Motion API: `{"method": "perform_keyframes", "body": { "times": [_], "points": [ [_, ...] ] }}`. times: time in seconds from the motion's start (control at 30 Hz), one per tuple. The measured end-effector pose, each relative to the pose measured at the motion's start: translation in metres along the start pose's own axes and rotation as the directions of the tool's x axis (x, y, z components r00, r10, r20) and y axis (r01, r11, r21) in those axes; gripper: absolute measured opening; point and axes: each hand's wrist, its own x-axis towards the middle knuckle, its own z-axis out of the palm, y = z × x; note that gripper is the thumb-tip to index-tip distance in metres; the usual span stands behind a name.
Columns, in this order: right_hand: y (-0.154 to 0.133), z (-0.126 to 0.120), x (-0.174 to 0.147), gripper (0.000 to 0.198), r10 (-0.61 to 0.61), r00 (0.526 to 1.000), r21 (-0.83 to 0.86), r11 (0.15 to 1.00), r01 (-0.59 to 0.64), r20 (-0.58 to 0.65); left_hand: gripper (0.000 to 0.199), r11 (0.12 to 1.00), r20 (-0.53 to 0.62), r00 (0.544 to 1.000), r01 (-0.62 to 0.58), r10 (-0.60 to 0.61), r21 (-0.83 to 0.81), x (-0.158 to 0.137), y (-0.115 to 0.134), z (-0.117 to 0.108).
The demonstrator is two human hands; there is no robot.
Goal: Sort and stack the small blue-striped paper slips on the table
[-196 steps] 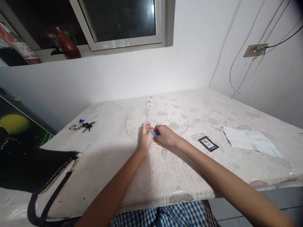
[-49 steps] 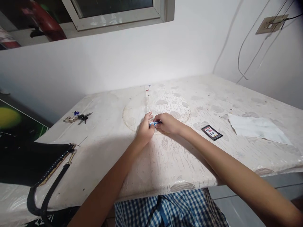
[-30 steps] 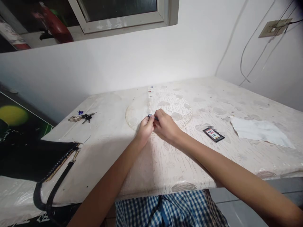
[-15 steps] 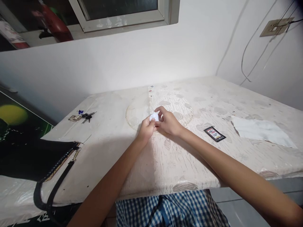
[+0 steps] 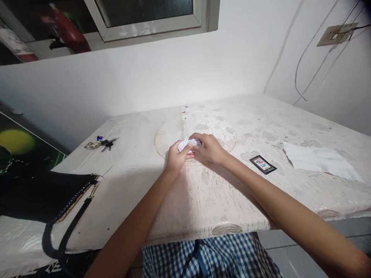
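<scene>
Both hands meet over the table, holding a small white printed piece [image 5: 184,145] that looks like paper or cards; which of the two I cannot tell. My left hand [image 5: 175,157] is closed on its left end, with the thumb lying on top. Curled round its right part, my right hand [image 5: 211,149] has thumb and fingers against it. The fingers hide some of its surface, and faint dark marks show on it. Beneath them lies the pale patterned tablecloth [image 5: 168,200] with a round ring mark.
Right of my hands lies a black-edged packet [image 5: 263,164] with a white label, then a white cloth [image 5: 321,161]. Keys [image 5: 108,143] lie at the left. A black bag [image 5: 46,193] with a strap rests at the left edge. Wires hang from a wall socket [image 5: 337,34].
The white piece shows wider between my hands and more flattened than before. My right hand has shifted slightly right, its fingers now lower and closer round the piece.
</scene>
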Motion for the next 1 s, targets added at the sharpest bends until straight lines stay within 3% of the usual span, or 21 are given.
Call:
{"method": "perform_keyframes", "body": {
  "times": [0.2, 0.33, 0.43, 0.53, 0.63, 0.8, 1.0],
  "points": [
    [0.002, 0.001, 0.003, 0.028, -0.030, 0.999, 0.241, 0.970, 0.026, 0.014, 0.020, 0.978, 0.019, 0.986, -0.165, 0.164, 0.127, 0.008, -0.002, -0.002],
    [0.006, -0.010, 0.026, 0.031, -0.059, 0.996, 0.316, 0.946, 0.076, -0.064, 0.021, 0.912, 0.040, 0.957, -0.286, 0.287, 0.294, 0.026, 0.026, 0.000],
    [0.001, -0.029, 0.054, 0.027, -0.087, 0.978, 0.342, 0.928, 0.149, -0.189, 0.023, 0.801, 0.105, 0.905, -0.415, 0.413, 0.432, 0.043, 0.062, 0.006],
    [-0.010, -0.049, 0.078, 0.026, -0.135, 0.919, 0.319, 0.911, 0.263, -0.371, 0.032, 0.742, 0.114, 0.839, -0.527, 0.532, 0.415, 0.058, 0.093, 0.014],
    [-0.019, -0.059, 0.088, 0.024, -0.123, 0.869, 0.300, 0.907, 0.294, -0.479, 0.036, 0.711, 0.081, 0.787, -0.592, 0.612, 0.379, 0.067, 0.108, 0.019],
    [-0.022, -0.056, 0.086, 0.025, -0.089, 0.904, 0.361, 0.897, 0.256, -0.419, 0.030, 0.608, 0.080, 0.693, -0.676, 0.716, 0.417, 0.070, 0.102, 0.015],
    [-0.024, -0.062, 0.083, 0.047, -0.171, 0.927, 0.430, 0.847, 0.312, -0.335, 0.062, 0.641, 0.066, 0.708, -0.672, 0.703, 0.372, 0.065, 0.091, 0.004]
  ]
}}
